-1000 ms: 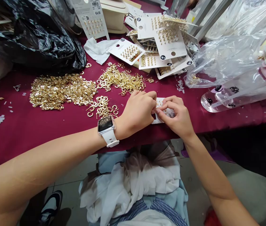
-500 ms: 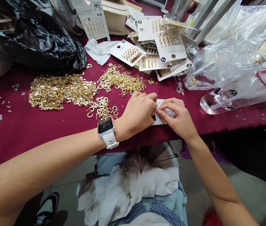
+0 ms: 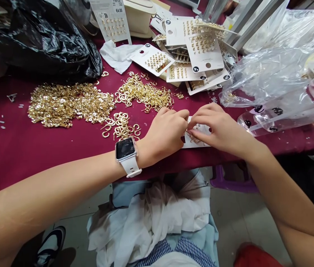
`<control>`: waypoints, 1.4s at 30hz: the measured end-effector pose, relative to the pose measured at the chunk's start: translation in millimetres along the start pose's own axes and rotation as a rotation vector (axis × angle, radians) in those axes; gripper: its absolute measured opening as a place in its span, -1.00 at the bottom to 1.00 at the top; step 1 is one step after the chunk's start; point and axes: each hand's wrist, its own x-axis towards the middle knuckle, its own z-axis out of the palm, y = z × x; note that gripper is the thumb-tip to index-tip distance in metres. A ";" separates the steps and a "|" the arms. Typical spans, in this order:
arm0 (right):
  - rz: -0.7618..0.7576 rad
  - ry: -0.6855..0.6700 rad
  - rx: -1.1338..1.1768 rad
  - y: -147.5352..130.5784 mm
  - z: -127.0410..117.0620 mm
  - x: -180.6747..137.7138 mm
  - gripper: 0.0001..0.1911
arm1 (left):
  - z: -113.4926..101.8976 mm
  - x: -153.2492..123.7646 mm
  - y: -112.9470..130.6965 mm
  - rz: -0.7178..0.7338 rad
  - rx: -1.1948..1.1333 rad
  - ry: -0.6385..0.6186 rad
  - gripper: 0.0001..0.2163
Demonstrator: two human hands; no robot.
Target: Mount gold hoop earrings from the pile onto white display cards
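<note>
A small white earring card [image 3: 198, 144] with gold pieces on it lies at the table's front edge, partly covered by both hands. My left hand [image 3: 166, 131], with a watch at the wrist, is curled closed over the card's left end; its fingertips are hidden. My right hand [image 3: 218, 128] arches over the card, thumb and forefinger brought together close to my left fingers. Whatever sits in that pinch is too small to make out. Left of the hands lie gold hook-shaped earrings [image 3: 123, 126], with a larger heap of gold earrings [image 3: 142, 92] behind.
A wide pile of small gold pieces [image 3: 70, 104] spreads to the left. Filled earring cards [image 3: 205, 55] are stacked at the back, near a crumpled white tissue [image 3: 118, 55]. A black plastic bag [image 3: 42, 44] and clear plastic bags [image 3: 273, 74] flank the maroon table [image 3: 62, 148].
My right hand has shifted slightly right and its forearm has swung outward. More of the card shows beneath it. My left hand stays nearly in place. The view has moved a little.
</note>
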 end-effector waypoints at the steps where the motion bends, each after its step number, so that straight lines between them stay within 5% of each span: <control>1: -0.038 -0.040 -0.023 0.9 -2.9 2.4 -0.88 | 0.0 -0.1 0.2 0.000 0.004 -0.004 -0.83; 6: -0.265 -0.199 -0.152 5.5 -13.6 15.2 -0.75 | 1.3 -0.7 0.1 0.012 0.006 0.000 -0.82; 13: -0.406 -0.243 -0.281 5.9 -15.6 20.3 -0.68 | 2.3 -0.7 0.4 0.017 0.003 0.011 -0.79; 32: -0.422 -0.351 -0.268 0.8 -15.4 29.4 -0.66 | 1.2 0.6 3.1 -0.032 0.004 -0.030 -0.79; 42: -0.313 -0.351 -0.278 -2.5 -21.5 31.5 -0.75 | 3.7 -0.1 1.4 0.012 0.028 -0.010 -0.79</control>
